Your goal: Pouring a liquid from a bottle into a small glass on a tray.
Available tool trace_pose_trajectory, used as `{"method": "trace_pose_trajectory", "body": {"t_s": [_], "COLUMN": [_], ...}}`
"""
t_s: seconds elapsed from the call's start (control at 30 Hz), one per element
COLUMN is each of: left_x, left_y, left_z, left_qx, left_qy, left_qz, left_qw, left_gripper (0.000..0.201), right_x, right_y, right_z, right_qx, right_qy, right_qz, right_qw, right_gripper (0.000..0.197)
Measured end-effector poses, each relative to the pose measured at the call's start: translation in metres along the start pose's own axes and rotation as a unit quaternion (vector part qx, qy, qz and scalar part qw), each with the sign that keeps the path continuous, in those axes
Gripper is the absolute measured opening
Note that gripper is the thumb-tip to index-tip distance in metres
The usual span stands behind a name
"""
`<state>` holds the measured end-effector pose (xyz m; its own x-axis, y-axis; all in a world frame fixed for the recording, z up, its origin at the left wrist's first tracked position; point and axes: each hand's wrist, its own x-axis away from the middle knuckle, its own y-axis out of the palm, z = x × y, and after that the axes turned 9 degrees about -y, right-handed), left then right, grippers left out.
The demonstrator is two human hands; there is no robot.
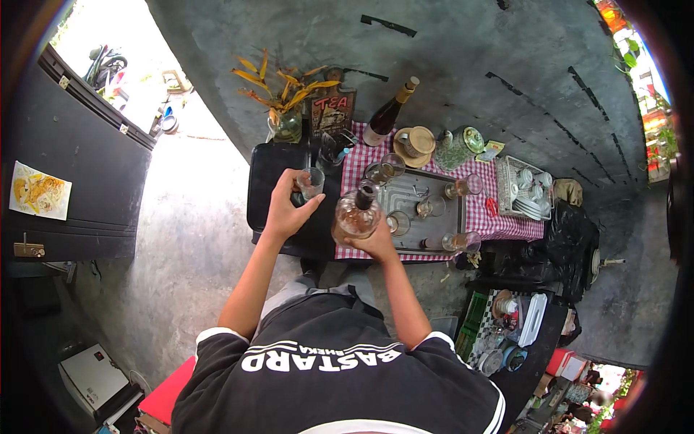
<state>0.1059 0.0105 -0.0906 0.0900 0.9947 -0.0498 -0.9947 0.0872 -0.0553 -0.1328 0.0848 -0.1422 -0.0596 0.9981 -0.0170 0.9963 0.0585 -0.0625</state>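
Note:
My left hand [287, 210] is closed around a small clear drinking glass [311, 183], above the black left end of the table. Close to it on the right, my right hand [379, 244] grips a ribbed glass decanter [356, 217] with a dark top. The decanter hangs over the front left corner of a grey metal tray [444, 220]. Stemmed glasses [470, 185] and several other glasses, one of them a clear glass [431, 207], stand or lie on the tray. Whether the decanter touches the glass beside it I cannot tell.
On the checkered cloth [522, 230] stand a dark wine bottle [387, 116], a cup on a saucer [415, 142], a speckled green teapot [457, 150] and a white basket [510, 195] of cups. A flower vase [286, 129] is at the back left. Black bags [571, 242] lie at right.

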Motion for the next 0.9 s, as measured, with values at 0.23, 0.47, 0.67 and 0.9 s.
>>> {"method": "trace_pose_trajectory", "body": {"t_s": [0.23, 0.47, 0.67, 0.9], "left_x": [0.004, 0.009, 0.005, 0.002], "left_y": [0.006, 0.044, 0.073, 0.114], "left_z": [0.023, 0.047, 0.064, 0.084], "left_qx": [-0.066, -0.004, 0.01, -0.03], "left_qy": [0.009, 0.021, 0.045, 0.082], "left_qz": [-0.033, -0.046, -0.041, -0.069], "left_qw": [0.997, 0.999, 0.998, 0.994], "left_gripper": [0.042, 0.046, 0.045, 0.045], "right_x": [0.005, 0.003, 0.009, 0.011], "right_y": [-0.04, -0.074, -0.105, -0.165], "right_z": [-0.042, -0.084, -0.084, -0.068], "right_qx": [-0.04, -0.11, -0.142, -0.154], "right_qy": [-0.019, -0.083, -0.144, -0.179], "right_qz": [0.02, 0.02, 0.056, 0.004], "right_qw": [0.999, 0.99, 0.978, 0.972], "right_gripper": [0.104, 0.107, 0.111, 0.115]}}
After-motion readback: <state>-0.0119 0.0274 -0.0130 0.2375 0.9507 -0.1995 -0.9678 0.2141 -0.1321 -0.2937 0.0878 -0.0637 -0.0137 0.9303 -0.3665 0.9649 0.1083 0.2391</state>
